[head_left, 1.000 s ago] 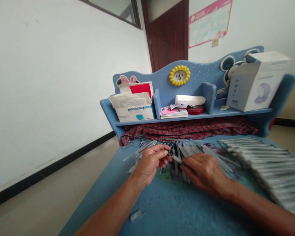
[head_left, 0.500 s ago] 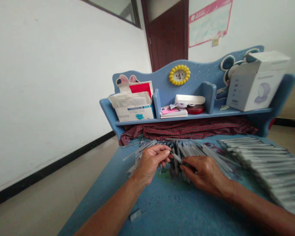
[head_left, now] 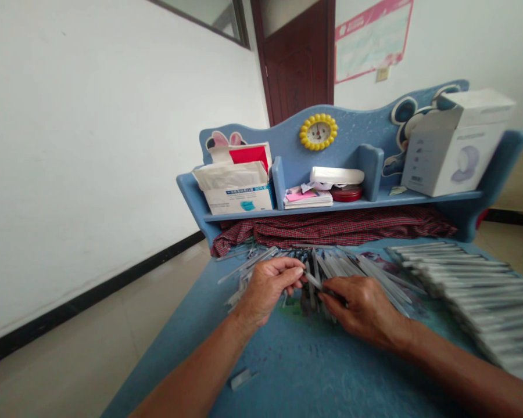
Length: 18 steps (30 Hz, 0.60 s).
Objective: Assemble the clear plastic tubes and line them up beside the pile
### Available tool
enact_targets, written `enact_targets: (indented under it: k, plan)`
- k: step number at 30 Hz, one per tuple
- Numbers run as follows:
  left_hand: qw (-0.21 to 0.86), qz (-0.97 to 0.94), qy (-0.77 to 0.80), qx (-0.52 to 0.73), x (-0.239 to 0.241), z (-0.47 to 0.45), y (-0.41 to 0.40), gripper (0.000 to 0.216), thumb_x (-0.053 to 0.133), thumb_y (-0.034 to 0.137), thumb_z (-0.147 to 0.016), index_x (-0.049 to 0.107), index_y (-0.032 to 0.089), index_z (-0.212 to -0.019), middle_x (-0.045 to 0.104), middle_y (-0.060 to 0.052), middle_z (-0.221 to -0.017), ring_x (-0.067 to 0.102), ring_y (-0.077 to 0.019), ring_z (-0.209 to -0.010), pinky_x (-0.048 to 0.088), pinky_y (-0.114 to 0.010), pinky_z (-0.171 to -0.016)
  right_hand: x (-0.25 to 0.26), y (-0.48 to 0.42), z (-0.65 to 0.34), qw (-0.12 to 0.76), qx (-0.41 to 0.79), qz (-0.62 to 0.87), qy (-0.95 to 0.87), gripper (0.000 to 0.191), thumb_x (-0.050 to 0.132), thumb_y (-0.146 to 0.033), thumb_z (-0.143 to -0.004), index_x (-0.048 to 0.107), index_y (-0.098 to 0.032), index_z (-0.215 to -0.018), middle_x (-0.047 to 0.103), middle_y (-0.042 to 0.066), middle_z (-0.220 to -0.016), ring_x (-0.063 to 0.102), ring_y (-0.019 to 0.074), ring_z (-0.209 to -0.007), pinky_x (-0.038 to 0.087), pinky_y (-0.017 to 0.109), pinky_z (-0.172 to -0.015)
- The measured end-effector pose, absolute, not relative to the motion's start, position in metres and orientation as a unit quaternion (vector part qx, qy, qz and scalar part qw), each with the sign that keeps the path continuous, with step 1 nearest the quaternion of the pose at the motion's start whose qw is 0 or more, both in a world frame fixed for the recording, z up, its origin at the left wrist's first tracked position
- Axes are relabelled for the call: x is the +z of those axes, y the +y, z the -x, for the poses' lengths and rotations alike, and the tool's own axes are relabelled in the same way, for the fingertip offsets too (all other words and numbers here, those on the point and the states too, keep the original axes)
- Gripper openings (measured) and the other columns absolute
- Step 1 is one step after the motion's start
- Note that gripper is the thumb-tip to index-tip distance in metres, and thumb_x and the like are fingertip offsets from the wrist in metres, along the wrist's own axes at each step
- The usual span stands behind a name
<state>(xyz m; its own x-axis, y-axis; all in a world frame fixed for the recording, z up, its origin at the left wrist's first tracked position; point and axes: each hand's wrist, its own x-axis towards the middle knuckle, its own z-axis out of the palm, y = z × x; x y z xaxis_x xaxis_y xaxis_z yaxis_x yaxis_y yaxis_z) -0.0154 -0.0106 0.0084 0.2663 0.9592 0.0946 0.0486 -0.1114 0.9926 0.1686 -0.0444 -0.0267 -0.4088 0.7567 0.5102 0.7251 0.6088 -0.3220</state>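
My left hand (head_left: 268,290) is closed in a pinch at the left end of a slim pen (head_left: 312,281) with a translucent, whitish barrel. From the other side, the closed fingers of my right hand (head_left: 361,307) grip the same pen. Its ends are partly hidden by my fingers. Beneath and behind both hands lies a loose spread of translucent pen tubes (head_left: 340,264) and dark thin parts. More thin pieces (head_left: 248,267) lie beyond my left wrist. A short clear piece, perhaps a cap (head_left: 241,379), rests on the blue tabletop (head_left: 305,371) near my left forearm.
At the right, a thick pile of pens (head_left: 483,302) lies in rows. Behind, a folded plaid cloth (head_left: 331,228) runs under a blue shelf (head_left: 392,202). The shelf holds a mask box (head_left: 239,197), papers (head_left: 307,200), a red round tin (head_left: 346,194) and a white carton (head_left: 453,145).
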Motion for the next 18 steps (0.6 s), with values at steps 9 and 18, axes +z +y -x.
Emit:
enact_targets:
  k: [9,18]
  plan:
    - [0.504,-0.617,0.423,0.432,0.0069,0.0166,-0.0096,0.018,0.065,0.026,-0.068,0.068,0.012,-0.079,0.062,-0.001,-0.058,0.053,-0.0087,-0.051,0.039,-0.018,-0.047,-0.0254,-0.0470,-0.1681,0.313,0.020,0.436,-0.843,0.021,0.043,-0.024,-0.086,0.055,-0.019,-0.069,0.058,0.002,-0.060,0.054,0.0125,-0.057,0.032,0.025,-0.056]
    - [0.494,-0.637,0.422,0.414,0.0053,0.0171,-0.0093,0.016,0.064,0.026,-0.070,0.067,0.012,-0.078,0.063,-0.001,-0.060,0.053,-0.0084,-0.051,0.040,-0.018,-0.047,-0.0253,-0.0472,-0.1672,0.312,0.036,0.436,-0.844,0.022,0.044,-0.024,-0.085,0.054,-0.019,-0.067,0.057,0.001,-0.058,0.055,0.0130,-0.056,0.034,0.025,-0.056]
